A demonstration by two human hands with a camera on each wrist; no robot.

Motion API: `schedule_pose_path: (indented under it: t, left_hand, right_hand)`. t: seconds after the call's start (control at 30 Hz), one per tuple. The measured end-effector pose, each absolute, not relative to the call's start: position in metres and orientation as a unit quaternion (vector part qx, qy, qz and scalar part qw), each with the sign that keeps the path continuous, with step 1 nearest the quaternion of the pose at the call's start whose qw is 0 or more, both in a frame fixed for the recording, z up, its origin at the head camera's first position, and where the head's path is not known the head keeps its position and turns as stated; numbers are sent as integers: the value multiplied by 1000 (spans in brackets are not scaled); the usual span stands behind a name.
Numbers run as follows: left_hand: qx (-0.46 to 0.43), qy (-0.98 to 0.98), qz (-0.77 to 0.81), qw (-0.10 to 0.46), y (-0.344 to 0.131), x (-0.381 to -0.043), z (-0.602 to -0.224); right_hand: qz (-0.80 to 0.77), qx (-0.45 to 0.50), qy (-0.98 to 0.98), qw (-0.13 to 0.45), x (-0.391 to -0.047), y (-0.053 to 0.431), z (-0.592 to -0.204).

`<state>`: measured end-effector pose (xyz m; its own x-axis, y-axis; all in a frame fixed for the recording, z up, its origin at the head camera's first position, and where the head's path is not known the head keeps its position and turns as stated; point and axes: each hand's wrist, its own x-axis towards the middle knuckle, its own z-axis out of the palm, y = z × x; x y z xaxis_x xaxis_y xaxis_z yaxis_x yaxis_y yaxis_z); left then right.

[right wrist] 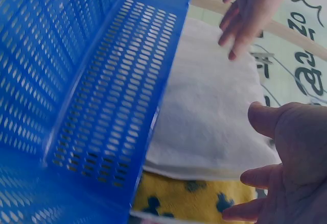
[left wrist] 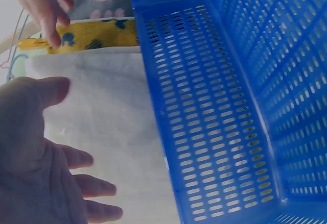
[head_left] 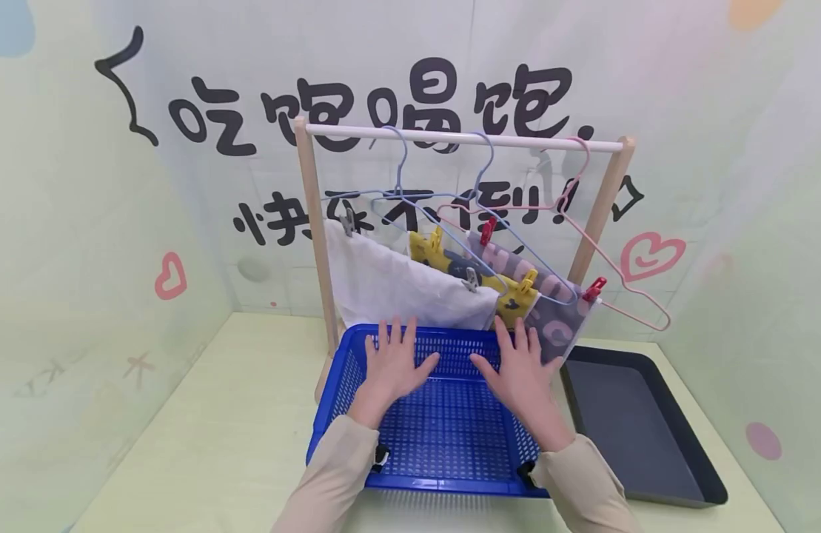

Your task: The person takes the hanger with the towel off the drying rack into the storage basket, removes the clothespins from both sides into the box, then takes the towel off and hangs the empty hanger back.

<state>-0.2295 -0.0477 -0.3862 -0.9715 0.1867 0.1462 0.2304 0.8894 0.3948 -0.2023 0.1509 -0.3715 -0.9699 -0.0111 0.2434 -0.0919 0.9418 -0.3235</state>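
Observation:
My left hand (head_left: 391, 370) is held above a blue plastic basket (head_left: 450, 485), fingers spread and straight, with nothing in its grasp. Likewise spread, my right hand (head_left: 522, 377) hovers over the basket's right half. Just beyond the fingertips hangs a white towel (head_left: 403, 285), clipped with grey clothespins (head_left: 472, 280) to a blue hanger. Behind it are a yellow patterned towel (head_left: 426, 253) with yellow clothespins (head_left: 527, 281) and a grey-purple towel (head_left: 558, 334) with red clothespins (head_left: 594, 289). In both wrist views the open palms face the white towel (left wrist: 110, 101) beside the basket wall.
A wooden rack with a white rod (head_left: 443, 136) carries two blue hangers (head_left: 400, 170) and one pink hanger (head_left: 617, 270). To the right of the basket lies a dark rectangular tray (head_left: 639, 422). A pale table (head_left: 203, 429) extends left, with printed walls around.

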Motion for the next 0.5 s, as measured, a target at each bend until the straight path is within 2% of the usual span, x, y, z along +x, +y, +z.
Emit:
schedule_pose_path:
  t: [0.13, 0.23, 0.5]
  left_hand:
    - [-96, -971, -214, 53, -56, -228, -380]
    - [-89, -971, -217, 53, -65, -227, -376]
    - [-121, -963, -222, 89, -93, -217, -369]
  right_hand:
    - [185, 29, -972, 143, -198, 165, -364]
    - [209, 38, -960, 183, -196, 176, -357]
    - [262, 84, -869, 411, -206, 206, -344]
